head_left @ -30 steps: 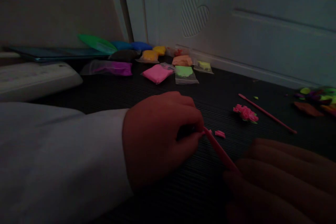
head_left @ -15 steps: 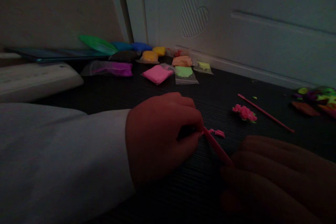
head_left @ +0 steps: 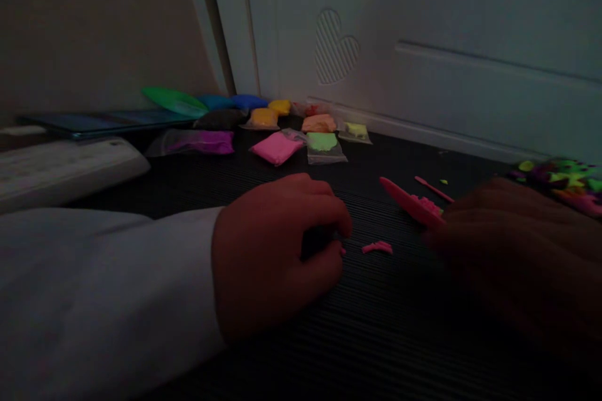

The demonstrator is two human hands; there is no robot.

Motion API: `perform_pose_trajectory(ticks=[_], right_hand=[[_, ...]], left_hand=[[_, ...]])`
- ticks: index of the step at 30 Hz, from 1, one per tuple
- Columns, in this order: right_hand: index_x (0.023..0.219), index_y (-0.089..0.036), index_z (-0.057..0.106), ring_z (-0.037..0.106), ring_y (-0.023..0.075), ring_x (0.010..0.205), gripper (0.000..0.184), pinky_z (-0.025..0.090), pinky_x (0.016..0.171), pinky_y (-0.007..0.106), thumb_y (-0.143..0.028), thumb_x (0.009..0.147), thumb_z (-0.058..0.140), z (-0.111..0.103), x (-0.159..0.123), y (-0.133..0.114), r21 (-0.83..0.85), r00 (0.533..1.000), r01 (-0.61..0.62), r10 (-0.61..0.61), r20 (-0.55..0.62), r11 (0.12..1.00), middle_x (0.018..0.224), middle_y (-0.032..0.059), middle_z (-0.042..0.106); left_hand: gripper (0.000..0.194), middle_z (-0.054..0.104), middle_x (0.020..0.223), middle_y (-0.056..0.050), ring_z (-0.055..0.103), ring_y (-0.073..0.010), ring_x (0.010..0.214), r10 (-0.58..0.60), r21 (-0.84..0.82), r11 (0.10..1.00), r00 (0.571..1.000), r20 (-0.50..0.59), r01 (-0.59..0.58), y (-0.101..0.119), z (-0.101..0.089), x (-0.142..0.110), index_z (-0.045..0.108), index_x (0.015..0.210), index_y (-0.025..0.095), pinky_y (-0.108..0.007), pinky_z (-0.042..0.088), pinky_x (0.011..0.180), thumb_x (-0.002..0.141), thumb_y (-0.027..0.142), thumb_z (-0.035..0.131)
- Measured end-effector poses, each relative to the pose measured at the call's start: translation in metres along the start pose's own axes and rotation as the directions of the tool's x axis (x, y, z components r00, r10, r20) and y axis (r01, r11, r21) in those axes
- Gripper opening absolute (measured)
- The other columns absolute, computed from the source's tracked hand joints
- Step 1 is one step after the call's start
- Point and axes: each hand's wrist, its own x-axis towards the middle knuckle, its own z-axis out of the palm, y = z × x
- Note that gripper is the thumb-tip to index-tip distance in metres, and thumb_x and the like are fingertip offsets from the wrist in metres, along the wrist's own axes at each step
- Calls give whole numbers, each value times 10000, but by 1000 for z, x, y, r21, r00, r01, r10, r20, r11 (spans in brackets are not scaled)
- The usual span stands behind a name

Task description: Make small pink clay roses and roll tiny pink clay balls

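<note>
Left hand [head_left: 277,257] slightly parted beside a pink scrap [head_left: 343,252], right hand [head_left: 512,250] around a pink tool [head_left: 408,202]

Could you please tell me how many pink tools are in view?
2: a broad pink tool in the right hand, and a thin pink tool on the dark surface beyond the pink flowers, partly hidden by that hand, which may cover others.

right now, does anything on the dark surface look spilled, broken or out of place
Nothing stands out as spilled or broken, though the picture is dark. Loose scraps look slightly untidy: pink bits by the left hand, and a tiny yellow-green crumb lying alone beside the thin pink stick.
</note>
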Motion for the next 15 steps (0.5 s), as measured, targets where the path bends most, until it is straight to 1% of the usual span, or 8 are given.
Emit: perform_pose_trajectory(ticks=[1, 3, 5, 7, 9, 11, 15], right_hand=[[871, -204, 523, 512, 123, 651, 158, 385, 575, 299, -141, 762, 427, -1, 3, 2, 17, 999, 36, -37, 36, 999, 729, -2, 597], [925, -152, 511, 505, 143, 733, 203, 378, 628, 323, -96, 761, 405, -1, 5, 6, 62, 996, 49, -54, 74, 997, 825, 45, 595], [952, -144, 523, 507, 141, 783, 217, 394, 664, 302, -120, 770, 408, -3, 5, 12, 83, 999, -16, 12, 47, 996, 873, 56, 581], [997, -154, 529, 518, 125, 814, 241, 413, 675, 260, -163, 793, 402, -6, 3, 21, 76, 995, -86, 83, 47, 993, 901, 43, 577], [1035, -175, 526, 532, 108, 823, 259, 425, 675, 235, -189, 822, 380, -8, 2, 33, 47, 989, -139, 136, 63, 989, 922, 21, 584], [1036, -181, 531, 543, 102, 813, 267, 436, 669, 234, -171, 837, 355, -8, 2, 46, 35, 985, -156, 153, 85, 987, 924, 14, 595], [982, -159, 573, 555, 150, 768, 265, 453, 659, 304, -164, 792, 390, 3, 1, 68, 7, 984, -130, 128, 127, 991, 887, 49, 615]], left_hand=[[123, 559, 734, 13, 501, -134, 700, -10, -5, 1000, 1000, -8, 10, 1, 1, -1, 592, 731, 194, -277, 372, 622, 637, 156, 521], [149, 560, 769, 10, 501, -136, 730, -14, -20, 1000, 1000, -17, 14, 1, 2, -2, 588, 764, 193, -280, 379, 645, 639, 148, 520], [148, 559, 797, 7, 497, -137, 763, 4, -37, 999, 1000, -13, -4, 1, 4, -1, 589, 782, 192, -278, 384, 667, 654, 155, 525], [130, 557, 801, 4, 492, -137, 772, 22, -41, 999, 1000, -2, -22, 0, 4, 0, 594, 789, 193, -279, 384, 676, 676, 177, 531], [126, 555, 804, 0, 487, -137, 776, 34, -46, 998, 999, 5, -34, -1, 5, 1, 598, 799, 192, -283, 383, 685, 690, 189, 534], [127, 554, 809, -9, 483, -140, 784, 50, -60, 997, 999, 14, -49, -1, 6, 2, 600, 807, 188, -287, 384, 693, 706, 190, 524], [137, 554, 824, -27, 486, -153, 788, 43, -68, 997, 999, 21, -41, 2, 9, 4, 609, 800, 172, -305, 390, 687, 721, 250, 529]])
